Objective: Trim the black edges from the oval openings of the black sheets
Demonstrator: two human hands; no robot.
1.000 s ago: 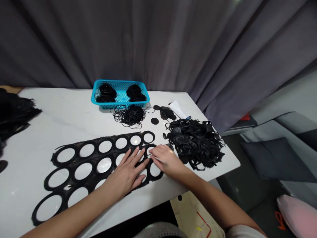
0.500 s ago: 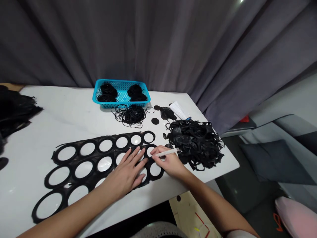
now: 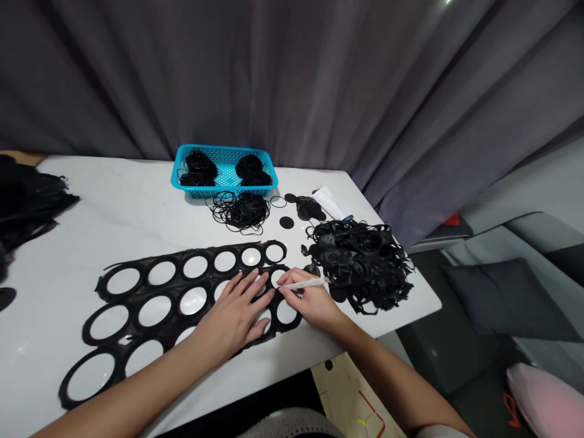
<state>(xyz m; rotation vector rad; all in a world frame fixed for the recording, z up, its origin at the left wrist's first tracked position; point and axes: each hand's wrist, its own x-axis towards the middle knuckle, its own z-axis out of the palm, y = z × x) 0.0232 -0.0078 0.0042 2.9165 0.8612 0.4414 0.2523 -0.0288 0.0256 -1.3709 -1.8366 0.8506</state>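
A black rubber sheet [image 3: 146, 292] punched with round holes lies flat across the white table [image 3: 114, 213]. My left hand [image 3: 232, 316] presses down on its right end, fingers spread flat. Beside it my right hand [image 3: 308, 301] pinches a thin white stick-like tool [image 3: 306, 283], whose tip rests on the sheet near a small hole at the sheet's right edge.
A heap of black rubber scraps [image 3: 362, 261] sits just right of my right hand. Behind the sheet are a blue basket [image 3: 223, 173] holding bundles of black rings, a loose pile of thin rings [image 3: 241, 212], small black discs and a white card [image 3: 332, 204]. More black material lies at the left edge.
The white tool, hidden under my right hand a second ago, now shows in my fingers. The hands have barely shifted, and the left stays flat on the sheet.
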